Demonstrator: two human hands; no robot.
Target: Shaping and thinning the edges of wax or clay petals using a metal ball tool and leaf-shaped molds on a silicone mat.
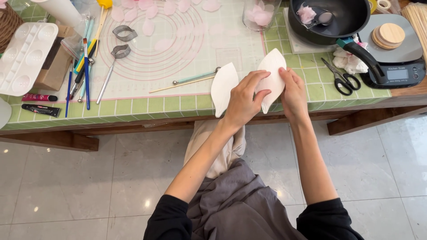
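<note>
Hands at counter [133,113] edge, both on one white leaf-shaped mould [272,75]: left hand [243,100] fingers pinched on its lower left edge, right hand [293,93] fingers closed on right edge. Mould: long axis near upright, tip pointing away, tilted slightly right; likely light, thin, flexible, best held by rims. Second matching mould [223,86] just left, flat. Scissors [341,80], black pan [342,18] beyond

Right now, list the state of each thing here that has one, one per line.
Left hand: gripping the leaf-shaped white mould.
Right hand: gripping the same mould.
Leaf-shaped white mould: held above the table edge.
Second white mould: lying flat.
Scissors: closed.
Black pan: holds pink petals.
</note>
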